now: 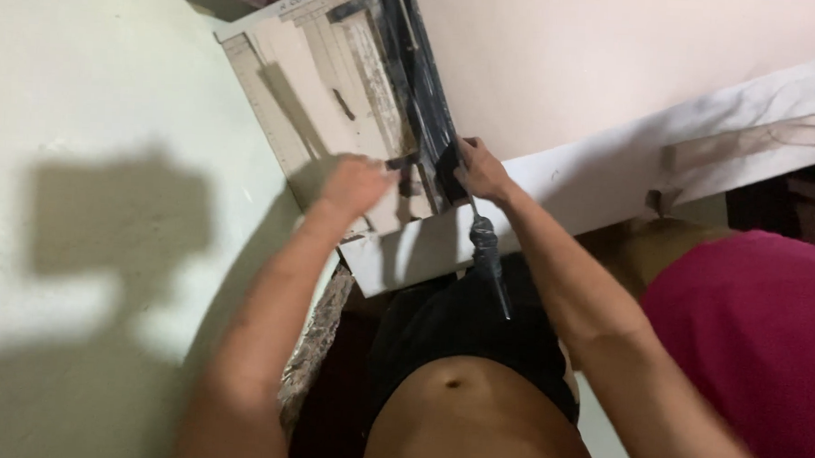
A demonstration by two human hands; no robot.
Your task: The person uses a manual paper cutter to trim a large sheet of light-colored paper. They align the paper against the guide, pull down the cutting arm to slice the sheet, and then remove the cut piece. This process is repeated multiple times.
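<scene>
Starting at the left of the frame, I see a pale wall (92, 105) with a blocky dark shadow (120, 212) across it. Moving right, my left arm runs up from the lower middle of the frame, and my left hand (359, 183) rests curled on the near corner of a paper cutter (313, 78), a cream board with ruled grid lines that sits tilted in the upper middle of the frame. The fingers are folded and seem to pinch a small dark piece (401, 163) at the board's edge, though motion blur keeps me from being sure what it is.

Just right of that hand, the cutter's dark blade arm (423, 83) runs along the board's right edge from the top of the frame down to the centre. My right hand (481, 173) is closed around the lower end of that blade arm, fingers wrapped tight over a dark block. Below the hand, the wrapped black handle (487, 251) sticks out toward my body, past the edge of the white table (602, 178) that carries the cutter.

Farther right, the table edge slants up to the upper right corner. At the lower right, a bright pink cloth (751, 336) fills the corner.
</scene>
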